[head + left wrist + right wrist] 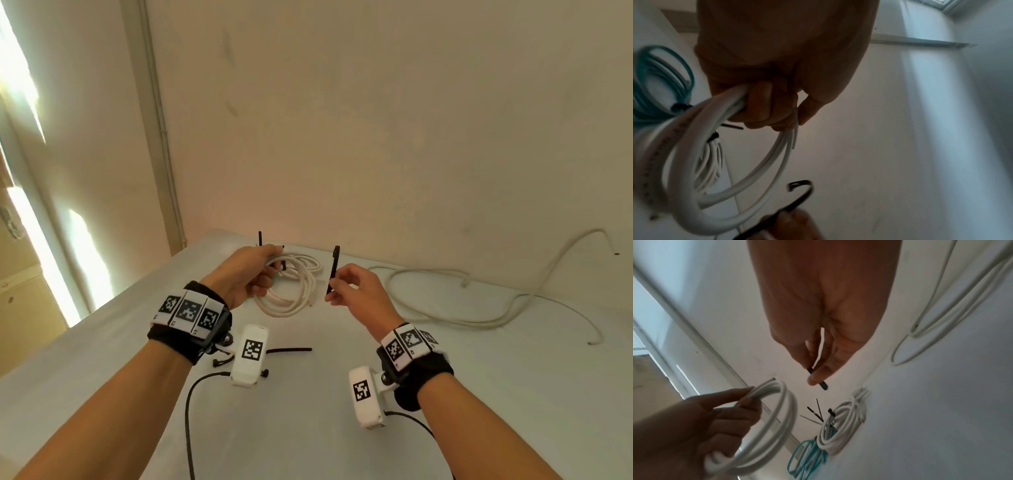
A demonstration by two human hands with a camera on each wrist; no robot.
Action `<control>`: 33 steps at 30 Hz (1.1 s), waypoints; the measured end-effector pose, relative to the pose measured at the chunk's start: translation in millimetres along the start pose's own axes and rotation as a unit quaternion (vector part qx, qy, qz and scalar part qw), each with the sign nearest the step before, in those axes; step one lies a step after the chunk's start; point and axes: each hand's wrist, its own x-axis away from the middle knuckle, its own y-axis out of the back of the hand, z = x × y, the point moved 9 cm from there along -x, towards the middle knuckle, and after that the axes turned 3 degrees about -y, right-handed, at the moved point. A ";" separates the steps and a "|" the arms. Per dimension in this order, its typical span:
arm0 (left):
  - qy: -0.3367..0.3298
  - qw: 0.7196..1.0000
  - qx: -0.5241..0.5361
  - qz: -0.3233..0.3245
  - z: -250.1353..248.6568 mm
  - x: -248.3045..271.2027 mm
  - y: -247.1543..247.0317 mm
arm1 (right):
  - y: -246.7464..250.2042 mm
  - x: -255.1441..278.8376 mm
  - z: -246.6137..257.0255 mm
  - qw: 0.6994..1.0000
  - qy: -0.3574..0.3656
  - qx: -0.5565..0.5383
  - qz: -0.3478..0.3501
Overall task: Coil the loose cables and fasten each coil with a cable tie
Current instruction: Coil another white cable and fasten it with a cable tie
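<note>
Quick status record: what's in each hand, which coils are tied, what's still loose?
left hand: grips white coil, untied
right hand: pinches black tie
tied coil: white, on table, black tie on it
teal coil: on table beside tied coil; tie not clear
loose cable: uncoiled, on table at right
spare tie: on table near wrists

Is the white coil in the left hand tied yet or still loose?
Still loose. The left hand grips the white coil with no tie visible around it; the right hand pinches the black cable tie apart from it.
</note>
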 end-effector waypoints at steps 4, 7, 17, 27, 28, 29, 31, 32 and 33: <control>-0.021 0.998 -0.062 0.021 -6.0 -5.1 -43.3 | 24.6 14.3 29.0 0.997 0.047 -0.068 -0.010; -0.013 0.995 -0.044 0.086 -9.7 -2.6 -83.8 | 33.2 20.1 39.2 0.993 0.100 0.058 -0.029; -0.131 0.975 -0.028 0.180 -27.8 11.0 -148.1 | 86.4 35.4 36.4 0.949 0.169 0.214 -0.160; -0.248 0.948 0.022 0.200 -43.9 20.8 -172.8 | 123.9 42.6 16.6 0.984 0.030 0.054 -0.165; -0.255 0.945 0.022 0.204 -46.7 22.5 -173.7 | 124.0 41.9 11.3 0.990 0.001 -0.015 -0.143; -0.261 0.943 0.019 0.206 -49.2 24.5 -174.7 | 124.8 41.4 7.3 0.989 -0.025 -0.065 -0.130; -0.278 0.937 0.000 0.211 -53.5 28.5 -176.9 | 127.5 39.3 4.5 0.988 -0.062 -0.092 -0.107; -0.286 0.933 -0.012 0.217 -54.5 30.8 -178.3 | 124.3 38.3 4.4 0.989 -0.081 -0.094 -0.080; -0.294 0.929 -0.027 0.222 -55.9 34.0 -180.1 | 118.5 38.6 4.8 0.989 -0.101 -0.102 -0.045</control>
